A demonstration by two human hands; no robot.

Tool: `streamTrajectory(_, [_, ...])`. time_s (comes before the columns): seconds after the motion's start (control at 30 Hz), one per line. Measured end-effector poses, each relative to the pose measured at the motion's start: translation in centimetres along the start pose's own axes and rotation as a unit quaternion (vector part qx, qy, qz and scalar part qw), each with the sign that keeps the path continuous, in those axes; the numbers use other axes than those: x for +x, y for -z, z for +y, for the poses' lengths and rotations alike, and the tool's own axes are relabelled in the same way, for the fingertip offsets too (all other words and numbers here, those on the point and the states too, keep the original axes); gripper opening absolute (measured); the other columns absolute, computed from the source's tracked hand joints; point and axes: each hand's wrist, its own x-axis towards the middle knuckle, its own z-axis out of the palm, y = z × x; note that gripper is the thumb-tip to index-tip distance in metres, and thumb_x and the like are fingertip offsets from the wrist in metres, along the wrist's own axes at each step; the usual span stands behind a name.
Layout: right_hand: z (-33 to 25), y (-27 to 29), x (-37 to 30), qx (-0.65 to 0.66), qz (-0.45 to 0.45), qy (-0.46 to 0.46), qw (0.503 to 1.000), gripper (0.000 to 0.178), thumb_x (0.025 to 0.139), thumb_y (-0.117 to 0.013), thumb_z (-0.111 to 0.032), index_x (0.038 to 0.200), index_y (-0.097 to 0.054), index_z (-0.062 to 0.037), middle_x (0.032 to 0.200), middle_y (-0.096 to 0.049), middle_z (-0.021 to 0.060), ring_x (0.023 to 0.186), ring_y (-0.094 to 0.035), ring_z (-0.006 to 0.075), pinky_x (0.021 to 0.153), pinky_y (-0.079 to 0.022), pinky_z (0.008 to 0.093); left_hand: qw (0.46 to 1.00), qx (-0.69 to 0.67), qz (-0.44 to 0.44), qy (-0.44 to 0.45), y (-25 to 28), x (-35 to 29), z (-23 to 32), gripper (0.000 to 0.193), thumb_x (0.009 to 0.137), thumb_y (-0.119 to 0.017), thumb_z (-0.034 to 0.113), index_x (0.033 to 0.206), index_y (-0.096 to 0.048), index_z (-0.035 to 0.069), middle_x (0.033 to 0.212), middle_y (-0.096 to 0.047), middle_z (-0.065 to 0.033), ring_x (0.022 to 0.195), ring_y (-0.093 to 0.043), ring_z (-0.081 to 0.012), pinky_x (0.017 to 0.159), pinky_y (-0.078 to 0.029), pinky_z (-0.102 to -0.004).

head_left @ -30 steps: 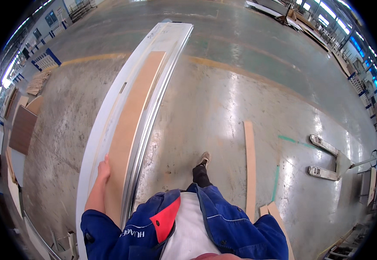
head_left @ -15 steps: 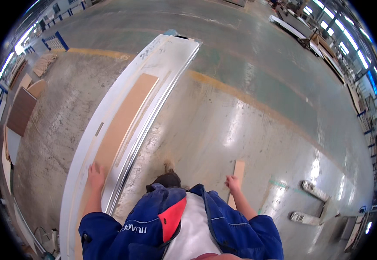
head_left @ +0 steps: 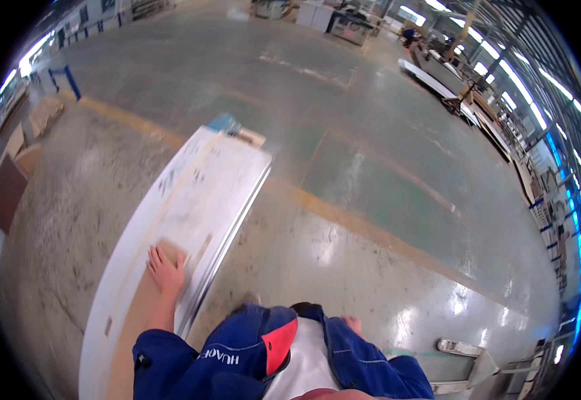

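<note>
My left hand [head_left: 166, 269] lies with its fingers stretched out on the far end of a long brown board [head_left: 134, 319], apparently fibreboard. That board rests lengthwise on a long white panel [head_left: 190, 175] with a bright metal-like edge along its right side. Small dark slots show in the panel's left part, and a blue wrapping [head_left: 224, 123] sits at its far end. My right hand [head_left: 352, 325] is low beside my jacket, which covers most of it. Its fingers are partly hidden and blurred, and nothing in it can be made out.
Right of me, a pallet jack's forks [head_left: 460, 348] stand on the concrete floor. Boards [head_left: 9, 193] lean at the far left near a blue rail [head_left: 70, 83]. Stacked sheets [head_left: 437, 80] lie at the far right, and machines [head_left: 350, 28] stand at the back.
My left hand has moved forward along the brown board to its far end. My right hand has drawn in toward my body, and the light wooden strip by it is out of sight. The view has shifted.
</note>
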Motion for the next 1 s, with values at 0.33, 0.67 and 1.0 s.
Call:
streamTrajectory(0.33, [-1.7, 3.0, 23.5, -0.214, -0.118, -0.132, 0.961, 0.026, 0.083, -0.064, -0.029, 0.085, -0.068, -0.0042, 0.075, -0.067, 0.0132, 0.073, -0.066, 0.0233, 0.064, -0.051, 0.0426, 0.983, 0.029, 0.025, 0.178, -6.0, 11.7, 13.8, 0.068, 0.097, -0.047, 0.039, 0.142, -0.031, -0.009, 0.149, -0.032, -0.024, 0.14, -0.027, -0.0349, 0.114, -0.021, -0.0472])
streamTrajectory(0.67, [-32.4, 12.3, 65.7, 0.036, -0.06, -0.002, 0.998, 0.012, 0.081, -0.061, -0.013, 0.082, -0.066, -0.002, 0.071, -0.062, 0.0084, 0.062, -0.062, 0.0202, 0.055, -0.049, 0.0317, 0.926, 0.095, 0.05, 0.362, -15.1, 22.2, 32.2, 0.066, 0.098, -0.045, 0.043, 0.142, -0.035, -0.005, 0.147, -0.035, -0.025, 0.138, -0.031, -0.0367, 0.112, -0.027, -0.0481])
streamTrajectory(1.0, [-64.9, 3.2, 82.3, -0.064, -0.193, 0.132, 0.97, 0.022, 0.087, -0.062, -0.018, 0.097, -0.068, 0.0012, 0.083, -0.068, 0.0083, 0.07, -0.067, 0.0161, 0.062, -0.053, 0.0298, 0.891, 0.116, 0.086, 0.429, -12.5, 37.2, 39.9, 0.056, 0.1, -0.043, 0.034, 0.142, -0.037, -0.002, 0.146, -0.037, -0.0236, 0.137, -0.033, -0.0357, 0.112, -0.028, -0.0451])
